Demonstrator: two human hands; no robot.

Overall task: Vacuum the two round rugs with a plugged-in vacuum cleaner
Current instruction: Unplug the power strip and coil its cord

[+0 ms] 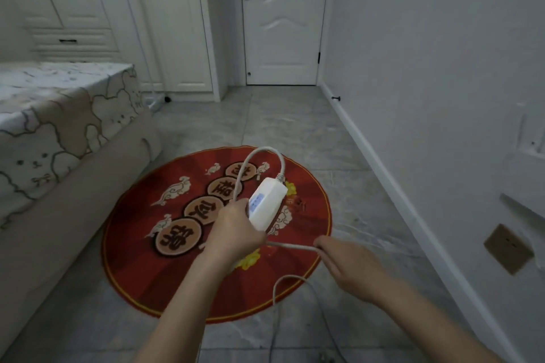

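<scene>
A round red rug [141, 274] with gold rim and brown character discs lies on the grey tiled floor beside the bed. Above it my left hand [236, 230] grips a white power strip [267, 203], whose grey cord [262, 153] loops up from its far end. My right hand [351, 265] pinches a stretch of that cord [292, 245] running between the two hands. More cord [277, 286] hangs in a loop below my right hand toward the floor. No vacuum cleaner and no second rug are in view.
A bed [59, 132] with a bear-print sheet fills the left side. A white closed door [283, 23] stands at the far end, wardrobes [88, 9] to its left. The white wall on the right carries a brown wall socket [508, 249] low down.
</scene>
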